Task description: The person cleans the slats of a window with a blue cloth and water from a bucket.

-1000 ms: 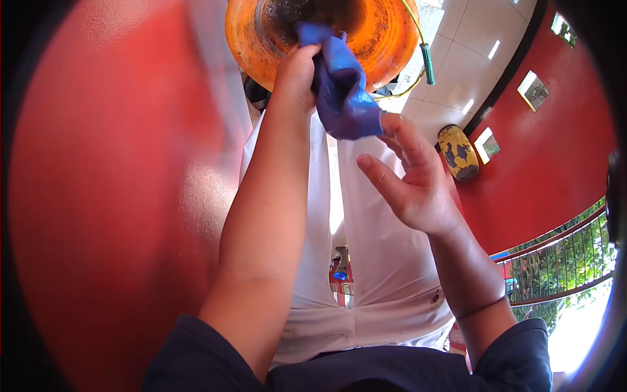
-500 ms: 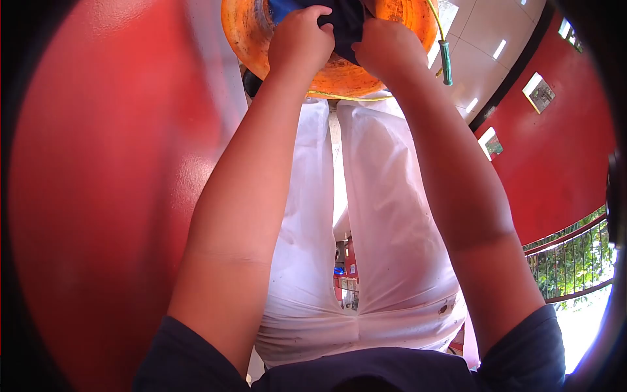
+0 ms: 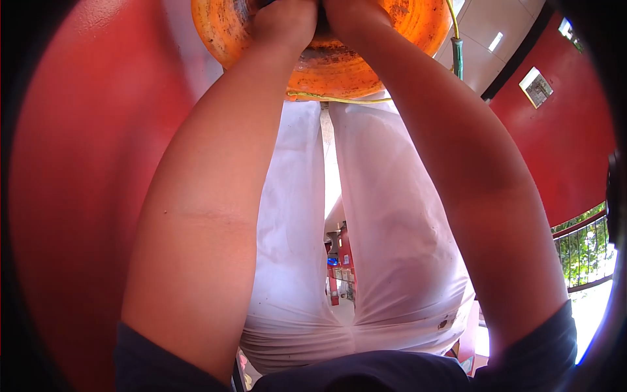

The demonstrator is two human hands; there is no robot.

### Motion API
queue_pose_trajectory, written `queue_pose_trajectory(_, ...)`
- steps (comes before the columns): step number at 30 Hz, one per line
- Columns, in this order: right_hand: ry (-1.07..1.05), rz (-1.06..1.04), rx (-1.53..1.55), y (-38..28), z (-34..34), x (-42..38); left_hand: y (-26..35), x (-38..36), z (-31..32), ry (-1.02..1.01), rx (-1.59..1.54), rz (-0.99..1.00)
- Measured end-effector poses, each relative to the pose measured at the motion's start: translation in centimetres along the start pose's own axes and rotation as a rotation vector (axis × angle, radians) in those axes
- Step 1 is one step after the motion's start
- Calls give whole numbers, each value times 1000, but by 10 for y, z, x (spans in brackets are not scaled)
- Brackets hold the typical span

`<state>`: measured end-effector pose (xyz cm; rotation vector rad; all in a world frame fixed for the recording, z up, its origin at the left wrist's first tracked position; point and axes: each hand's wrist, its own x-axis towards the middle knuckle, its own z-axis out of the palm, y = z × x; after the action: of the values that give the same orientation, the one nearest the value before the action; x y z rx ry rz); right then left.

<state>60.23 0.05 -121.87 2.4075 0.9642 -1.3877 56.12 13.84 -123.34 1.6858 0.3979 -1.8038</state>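
Observation:
At the top edge, my left hand (image 3: 287, 23) and my right hand (image 3: 351, 18) are close together over a worn orange bucket (image 3: 225, 32). The dark cloth (image 3: 321, 27) shows only as a narrow strip between them. My fingertips are cut off by the frame, but both hands look closed on that cloth, as they were in the earlier frame. Dark stains mark the bucket's inner wall. Its thin yellow wire handle (image 3: 339, 100) runs along the near rim, and a green grip (image 3: 457, 57) hangs at the right.
Close on the left stands a large red surface (image 3: 85, 196). White-clad legs (image 3: 294, 196) are below the bucket. Pale floor tiles (image 3: 499, 32) and a red wall (image 3: 548, 144) with small square openings lie to the right, with a railing (image 3: 584, 251) further down.
Both hands have moved up toward the top edge and closer together, hiding most of the cloth. The bucket fills more of the top of the view, and its green grip appears further right.

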Motion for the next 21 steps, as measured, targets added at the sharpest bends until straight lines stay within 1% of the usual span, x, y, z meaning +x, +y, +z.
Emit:
queue_pose_trajectory(1, 44, -16, 96, 2, -4, -3, -1, -11, 1, 61, -2, -6)
queue_pose_trajectory(2, 40, -28, 154, 3, -12, -9, -2, -19, 2, 121, -4, -13)
queue_pose_trajectory(4, 32, -47, 265, 6, -35, -36, -2, -35, 67, 640, -113, -21)
queue_pose_trajectory(6, 431, -132, 442, 9, -25, -79, -1, -64, 88, 758, -307, 47)
queue_pose_trajectory(7, 476, -151, 517, 3, -35, -101, 0, -79, 94, 824, -405, 85)
queue_pose_trajectory(8, 518, -170, 594, -4, -48, -126, 3, -91, 105, 788, -665, 89)
queue_pose_trajectory(9, 502, -179, 631, -9, -59, -151, 9, -106, 113, 738, -922, 93)
queue_pose_trajectory(11, 494, -191, 703, -21, -80, -195, 31, -171, 107, 438, -1518, -44)
queue_pose_trajectory(12, 500, -192, 739, -26, -88, -215, 42, -199, 106, 257, -1800, -115)
queue_pose_trajectory(14, 512, -237, 803, -37, -102, -250, 56, -218, 118, 254, -1910, -179)
queue_pose_trajectory(15, 505, -271, 768, -42, -109, -267, 49, -221, 130, 167, -1917, 11)
queue_pose_trajectory(16, 502, -304, 730, -45, -112, -280, 47, -223, 140, 201, -2016, 253)
queue_pose_trajectory(18, 456, -275, 890, -49, -117, -304, 51, -250, 138, 236, -1993, 310)
queue_pose_trajectory(19, 434, -260, 969, -50, -117, -312, 53, -263, 136, 256, -1969, 299)
queue_pose_trajectory(21, 372, -115, 1471, -47, -112, -322, 59, -288, 135, 291, -1922, 265)
